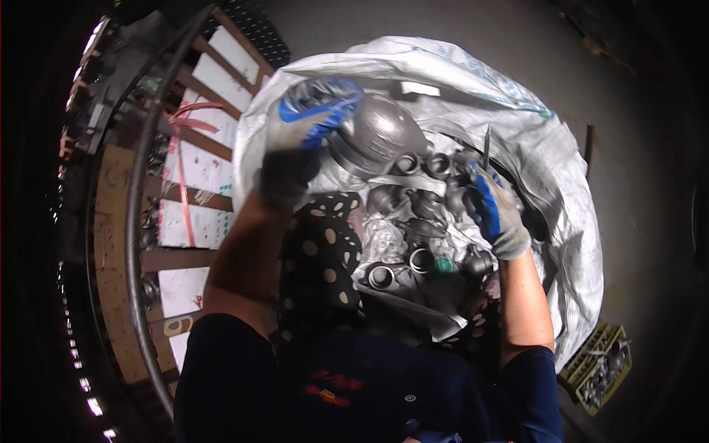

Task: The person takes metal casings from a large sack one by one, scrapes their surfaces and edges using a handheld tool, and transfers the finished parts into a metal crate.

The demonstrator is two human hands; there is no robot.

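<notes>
My left hand (pixel 314 122), in a grey and blue work glove, is at the upper left of a large white woven bag (pixel 576 199). It is beside a big rounded grey metal piece (pixel 388 129) and seems to touch its left side; motion smears the fingers. On the right, my right hand (pixel 500 214), gloved alike, curls its fingers down among dark metal fittings. What they grip is hidden. A thin pointed dark thing (pixel 487 145) sticks up just beyond them. Several pipe fittings lie between the hands, among them one with a round open end (pixel 422 260) and another (pixel 380 277).
Left of the bag stands a metal-framed rack with brown slats and white panels (pixel 193 166), with red strapping (pixel 185 192) hanging over it. A yellow crate (pixel 600 365) of metal parts sits on the floor at the lower right. Dark polka-dot cloth (pixel 325 258) lies nearest me.
</notes>
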